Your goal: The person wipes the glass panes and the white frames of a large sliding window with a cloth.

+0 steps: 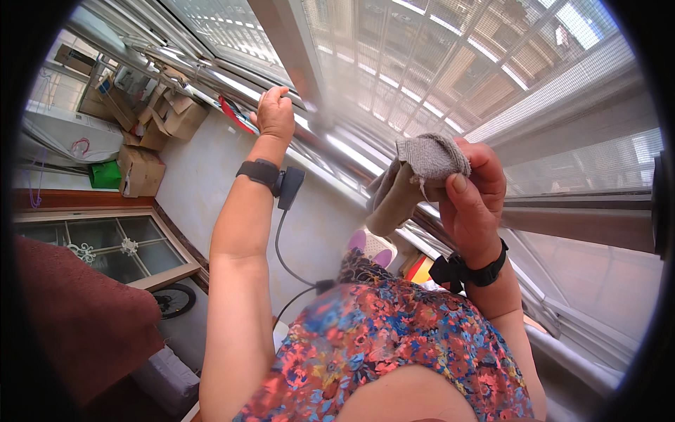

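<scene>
A folded grey-brown cloth [393,203] is pinched between the thumb and fingers of my right hand [477,195], in front of a window with mesh screens [390,68]. My left hand [275,113] is raised at the metal window frame [303,68], near its lower corner. Its fingers are curled, and their far side is hidden, so whether they grip the frame does not show. Both wrists wear black straps; a cable hangs from the device on the left one.
My feet in purple slippers [357,240] are on a white perforated stool [377,245]. Cardboard boxes [182,113] and a green bag [105,174] lie at the upper left. A glazed wooden-framed panel [153,285], a bicycle wheel [176,300] and a dark red cloth [89,306] are lower left.
</scene>
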Demonstrator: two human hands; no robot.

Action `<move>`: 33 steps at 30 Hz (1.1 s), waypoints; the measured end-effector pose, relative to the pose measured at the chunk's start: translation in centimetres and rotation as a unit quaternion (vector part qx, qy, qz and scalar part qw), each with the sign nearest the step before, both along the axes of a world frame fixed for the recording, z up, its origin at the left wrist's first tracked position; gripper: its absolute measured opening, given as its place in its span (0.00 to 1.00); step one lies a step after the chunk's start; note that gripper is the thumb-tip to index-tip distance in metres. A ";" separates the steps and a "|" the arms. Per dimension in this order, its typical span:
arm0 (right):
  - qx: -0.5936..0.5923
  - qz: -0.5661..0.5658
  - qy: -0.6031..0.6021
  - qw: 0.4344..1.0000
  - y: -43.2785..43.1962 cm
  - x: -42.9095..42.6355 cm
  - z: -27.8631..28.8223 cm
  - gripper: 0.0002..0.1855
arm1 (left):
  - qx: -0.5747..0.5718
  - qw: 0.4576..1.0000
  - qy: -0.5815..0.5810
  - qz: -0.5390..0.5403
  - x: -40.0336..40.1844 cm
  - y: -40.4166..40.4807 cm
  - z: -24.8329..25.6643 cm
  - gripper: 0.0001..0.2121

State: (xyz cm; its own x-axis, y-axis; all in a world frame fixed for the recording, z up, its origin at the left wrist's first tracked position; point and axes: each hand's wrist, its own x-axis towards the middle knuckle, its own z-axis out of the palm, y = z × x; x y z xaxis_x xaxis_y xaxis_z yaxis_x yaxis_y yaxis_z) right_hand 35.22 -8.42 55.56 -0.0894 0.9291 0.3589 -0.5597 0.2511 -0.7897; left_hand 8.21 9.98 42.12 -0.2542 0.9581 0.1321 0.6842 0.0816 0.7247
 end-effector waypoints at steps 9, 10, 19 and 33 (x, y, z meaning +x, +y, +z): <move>0.129 -0.084 -0.572 0.805 6.8 -5.5 -6.8 0.16 | 0.010 0.979 0.189 0.074 4.8 0.0 -0.9 0.07; 0.124 -0.090 -0.608 0.779 6.8 -6.0 -7.6 0.17 | 0.002 0.976 0.208 0.070 5.0 -0.3 -0.9 0.07; 0.021 0.022 -0.752 0.659 7.0 -7.0 -5.9 0.15 | 0.003 0.981 0.180 0.068 6.7 -2.3 -0.1 0.07; -0.091 -0.014 -0.556 0.826 7.2 -6.8 -8.5 0.17 | 0.088 0.982 0.149 0.076 6.8 -2.9 -0.3 0.08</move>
State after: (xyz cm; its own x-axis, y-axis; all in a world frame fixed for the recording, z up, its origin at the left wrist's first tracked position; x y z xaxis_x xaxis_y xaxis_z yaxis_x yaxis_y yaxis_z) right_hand 28.40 -1.24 47.08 -0.2469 0.9660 -0.0764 0.5421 0.0723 -0.8372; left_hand 14.96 7.11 41.86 -0.3176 0.8676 0.3825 0.8577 0.0909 0.5060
